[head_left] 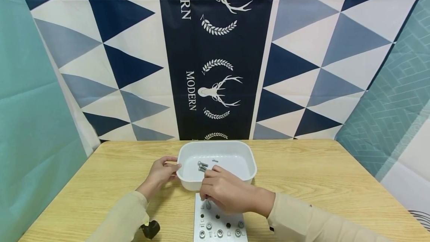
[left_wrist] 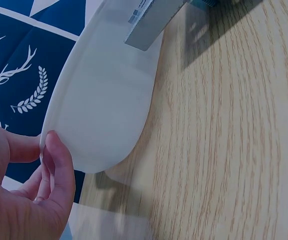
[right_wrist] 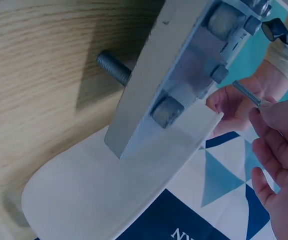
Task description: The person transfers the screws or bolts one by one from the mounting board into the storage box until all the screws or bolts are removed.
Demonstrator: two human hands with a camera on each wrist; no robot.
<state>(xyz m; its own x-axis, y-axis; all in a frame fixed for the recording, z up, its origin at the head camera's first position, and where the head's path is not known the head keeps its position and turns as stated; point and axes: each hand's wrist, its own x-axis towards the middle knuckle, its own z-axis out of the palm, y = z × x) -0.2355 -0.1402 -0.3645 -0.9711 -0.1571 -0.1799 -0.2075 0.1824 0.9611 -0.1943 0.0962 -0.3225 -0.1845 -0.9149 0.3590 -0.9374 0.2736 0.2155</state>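
Bolt (right_wrist: 246, 93) is held over the far end of the metal plate (head_left: 215, 225), near the tub (head_left: 216, 143). L to R: L hand (head_left: 162, 174) pinches tub rim, thumb one side, fingers other; loose bolts (head_left: 202, 166) lie inside; plate has several bolts seated, some holes (head_left: 217, 216) apparently unfilled; R hand (head_left: 223, 189) pinches bolt's end, threads free. Step: prob. fitting bolts; next move calls for lining threads up w/ a matching hole

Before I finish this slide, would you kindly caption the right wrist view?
Right hand pinches a screw near the plate; left hand holds the tray.
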